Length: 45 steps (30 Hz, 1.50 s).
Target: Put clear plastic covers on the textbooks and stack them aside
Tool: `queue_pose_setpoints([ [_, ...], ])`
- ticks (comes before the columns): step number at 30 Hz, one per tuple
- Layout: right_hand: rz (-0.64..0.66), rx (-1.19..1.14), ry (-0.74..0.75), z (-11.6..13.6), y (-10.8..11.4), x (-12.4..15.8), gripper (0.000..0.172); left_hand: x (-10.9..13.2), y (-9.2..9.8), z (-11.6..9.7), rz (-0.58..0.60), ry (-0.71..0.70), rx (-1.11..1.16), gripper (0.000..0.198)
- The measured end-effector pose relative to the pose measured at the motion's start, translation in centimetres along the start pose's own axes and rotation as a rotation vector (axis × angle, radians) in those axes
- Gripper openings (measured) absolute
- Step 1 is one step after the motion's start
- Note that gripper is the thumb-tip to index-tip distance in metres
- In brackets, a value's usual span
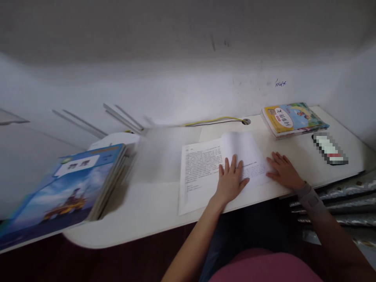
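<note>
An open booklet [202, 160] with printed text lies on the white desk in front of me. Its right page curves up near the fold. My left hand [231, 180] rests with fingers spread over the fold and the inner part of the right page. Just past the booklet's right edge, my right hand [284, 170] lies with its fingers apart, the fingertips close to the page edge. A band is around the right wrist. Neither hand grips anything.
A stack of books with a blue cover [79, 188] stands at the left. Several thinner books [293, 119] lie at the back right, and a phone [330, 149] sits nearer. A yellow cable [217, 119] runs into a desk hole [246, 122] along the wall.
</note>
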State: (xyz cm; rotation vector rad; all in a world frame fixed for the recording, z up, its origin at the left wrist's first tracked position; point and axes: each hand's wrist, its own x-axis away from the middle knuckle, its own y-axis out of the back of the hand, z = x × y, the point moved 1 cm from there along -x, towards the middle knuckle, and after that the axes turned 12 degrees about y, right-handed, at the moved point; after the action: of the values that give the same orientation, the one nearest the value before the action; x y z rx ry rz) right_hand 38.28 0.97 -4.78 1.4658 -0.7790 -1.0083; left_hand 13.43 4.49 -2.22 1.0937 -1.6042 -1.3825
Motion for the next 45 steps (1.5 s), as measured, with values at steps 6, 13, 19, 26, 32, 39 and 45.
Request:
queue_pose_setpoints([
  [6, 0.002, 0.009, 0.004, 0.1, 0.1, 0.0, 0.065, -0.4, -0.1, -0.1, 0.014, -0.031, -0.021, 0.068],
  [13, 0.018, 0.029, 0.002, 0.1, 0.3, -0.1, 0.064, -0.3, 0.2, 0.3, 0.054, -0.111, -0.063, 0.072],
  [19, 0.014, 0.015, 0.01, 0.0, 0.2, -0.1, 0.065, -0.5, 1.0, 0.1, 0.149, -0.089, -0.077, 0.072],
  [26, 0.019, 0.015, 0.007, 0.0, 0.1, -0.1, 0.064, -0.9, 1.2, 0.0, 0.196, -0.095, -0.048, 0.074],
  [32, 0.008, 0.022, 0.006, 0.0, 0.0, -0.1, 0.065, -1.4, 1.3, -0.2, 0.22, -0.105, -0.025, 0.075],
  [39, 0.011, 0.038, 0.019, 0.1, 0.2, -0.1, 0.062, -1.4, 1.5, 0.0, 0.257, -0.087, 0.018, 0.075],
  [45, 0.024, 0.036, 0.026, 0.2, 0.4, -0.1, 0.059, -1.6, 1.9, -0.2, 0.294, -0.058, 0.049, 0.073],
])
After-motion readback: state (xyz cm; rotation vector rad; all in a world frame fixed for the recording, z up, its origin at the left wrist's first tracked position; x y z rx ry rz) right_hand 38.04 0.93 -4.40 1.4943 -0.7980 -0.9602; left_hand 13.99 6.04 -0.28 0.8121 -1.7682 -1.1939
